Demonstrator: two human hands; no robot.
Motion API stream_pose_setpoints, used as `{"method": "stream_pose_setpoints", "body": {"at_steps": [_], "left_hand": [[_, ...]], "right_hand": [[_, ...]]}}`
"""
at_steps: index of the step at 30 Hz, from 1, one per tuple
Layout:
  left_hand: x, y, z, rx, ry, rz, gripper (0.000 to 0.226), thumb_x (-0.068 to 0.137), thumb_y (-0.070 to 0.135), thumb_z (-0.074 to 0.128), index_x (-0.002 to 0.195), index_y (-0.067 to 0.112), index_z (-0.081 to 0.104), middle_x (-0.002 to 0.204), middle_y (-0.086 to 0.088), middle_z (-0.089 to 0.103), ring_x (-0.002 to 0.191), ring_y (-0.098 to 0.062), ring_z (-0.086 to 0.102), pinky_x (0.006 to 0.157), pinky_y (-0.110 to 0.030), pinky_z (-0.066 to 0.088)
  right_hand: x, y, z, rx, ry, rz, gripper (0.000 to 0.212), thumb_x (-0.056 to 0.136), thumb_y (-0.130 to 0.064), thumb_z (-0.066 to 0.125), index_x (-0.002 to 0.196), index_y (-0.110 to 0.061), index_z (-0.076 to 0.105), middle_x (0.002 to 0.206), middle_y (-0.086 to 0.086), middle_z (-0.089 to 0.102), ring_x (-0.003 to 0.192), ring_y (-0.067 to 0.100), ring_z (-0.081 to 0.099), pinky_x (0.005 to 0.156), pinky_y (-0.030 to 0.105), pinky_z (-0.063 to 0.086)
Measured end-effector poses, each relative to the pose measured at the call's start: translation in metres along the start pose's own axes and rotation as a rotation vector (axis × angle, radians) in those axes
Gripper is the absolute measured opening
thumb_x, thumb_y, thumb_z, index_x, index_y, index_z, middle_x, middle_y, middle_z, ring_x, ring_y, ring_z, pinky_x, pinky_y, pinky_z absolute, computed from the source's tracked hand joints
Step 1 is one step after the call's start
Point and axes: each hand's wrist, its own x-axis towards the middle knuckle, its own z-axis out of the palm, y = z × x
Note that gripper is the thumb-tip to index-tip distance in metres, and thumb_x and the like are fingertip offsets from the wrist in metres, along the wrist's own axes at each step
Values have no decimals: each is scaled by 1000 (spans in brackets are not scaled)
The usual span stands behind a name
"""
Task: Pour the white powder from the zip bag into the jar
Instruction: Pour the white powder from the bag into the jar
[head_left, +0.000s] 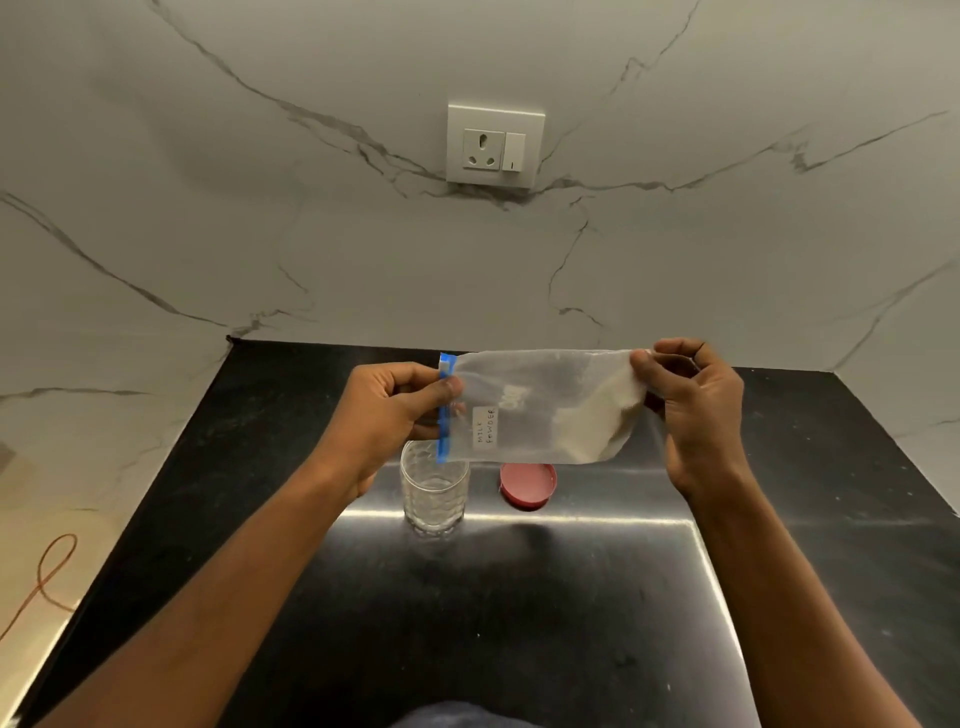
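A clear zip bag (540, 405) with a blue zip strip and a "milk powder" label is held sideways above the counter. White powder (597, 421) lies bunched at its right end. My left hand (395, 410) pinches the blue zip end, which points left. My right hand (691, 410) pinches the bag's bottom edge. Under the zip end stands a clear ribbed glass jar (435, 491), open and upright, with no powder visible in it. Its pink lid (528, 486) lies on the counter just right of the jar.
The black polished counter (519, 613) is bounded by a marble wall behind and marble sides left and right. A white socket with a switch (494, 145) sits on the back wall. An orange cord (47, 577) loops at the far left.
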Motion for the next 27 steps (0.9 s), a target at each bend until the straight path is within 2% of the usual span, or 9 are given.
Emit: {"method": "stream_pose_setpoints", "body": {"at_steps": [5, 9, 15, 19, 23, 27], "left_hand": [[-5, -14, -10, -2, 39, -11, 15, 92, 17, 77, 105, 10, 79, 96, -2, 84, 93, -21, 82, 74, -33, 68], [-6, -21, -16, -18, 72, -18, 20, 92, 19, 77, 108, 9, 79, 100, -4, 84, 95, -21, 82, 79, -40, 68], [-9, -27, -23, -58, 82, -9, 22, 92, 19, 76, 111, 7, 78, 101, -5, 84, 96, -22, 82, 79, -39, 69], [-10, -31, -27, -90, 89, -4, 22, 91, 19, 77, 109, 8, 79, 100, -5, 84, 95, -22, 82, 77, -37, 69], [-11, -33, -27, -110, 100, -1, 22, 88, 22, 78, 107, 10, 80, 97, -4, 84, 93, -21, 82, 74, -34, 68], [-13, -37, -29, -114, 106, -11, 24, 87, 23, 78, 107, 10, 79, 96, -3, 84, 94, -20, 82, 74, -34, 68]], "right_hand": [[-8, -4, 12, -54, -39, -108, 17, 90, -8, 80, 93, -20, 69, 86, -1, 73, 82, 12, 71, 75, 30, 60], [-14, -9, 19, -97, -58, -171, 16, 90, -9, 80, 93, -18, 68, 89, 3, 72, 85, 18, 70, 80, 38, 61], [-22, -15, 32, -157, -39, -279, 17, 90, -9, 81, 91, -19, 67, 90, 9, 71, 84, 25, 68, 79, 43, 60], [-23, -18, 37, -202, -61, -336, 15, 91, -11, 81, 92, -16, 68, 86, 3, 71, 79, 14, 67, 74, 35, 60], [-22, -21, 39, -231, -82, -402, 19, 90, -11, 82, 90, -23, 67, 85, -2, 71, 76, 6, 67, 69, 23, 57], [-24, -21, 42, -231, -93, -409, 19, 90, -12, 82, 90, -24, 68, 85, -2, 71, 77, 7, 68, 69, 23, 57]]}}
